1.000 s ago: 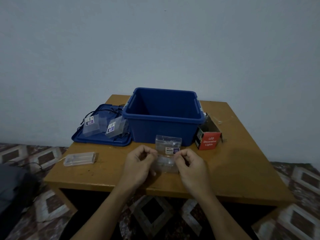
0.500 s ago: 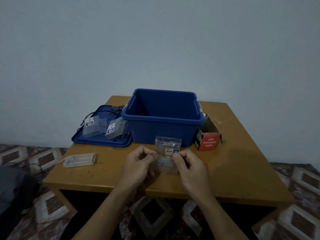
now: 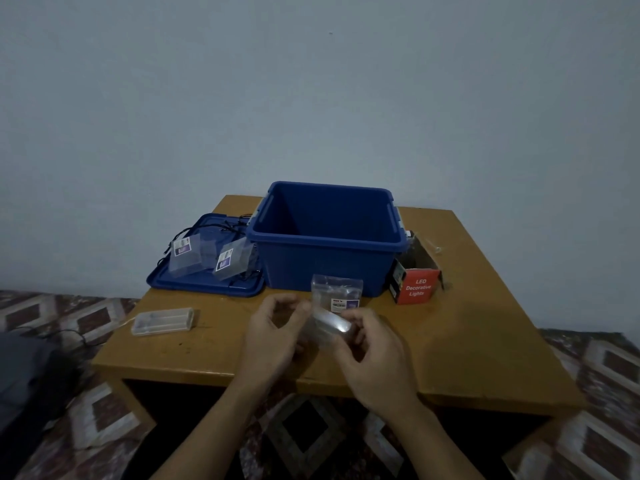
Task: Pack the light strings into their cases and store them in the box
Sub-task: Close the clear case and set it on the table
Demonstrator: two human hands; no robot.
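Both hands hold a clear plastic case [image 3: 331, 306] just above the table's front middle. My left hand [image 3: 277, 336] grips its left side with curled fingers. My right hand [image 3: 372, 355] grips the right side, thumb near the case's lower flap, which catches the light. The case's labelled upper part stands up behind the fingers. An open blue box [image 3: 327, 237] stands right behind it. Two more clear cases [image 3: 185, 254] [image 3: 231, 258] lie with black light strings [image 3: 207, 227] on the blue lid [image 3: 204, 282] to the left.
A clear battery holder [image 3: 162, 321] with a thin wire lies at the front left of the wooden table [image 3: 467, 341]. A red "LED Decorative Lights" carton [image 3: 417, 282] lies open to the right of the box. Patterned floor surrounds the table; a dark bag lies far left.
The case's lower part has tilted up between my fingers and now reflects light. My right hand has shifted slightly lower and rightwards along it.
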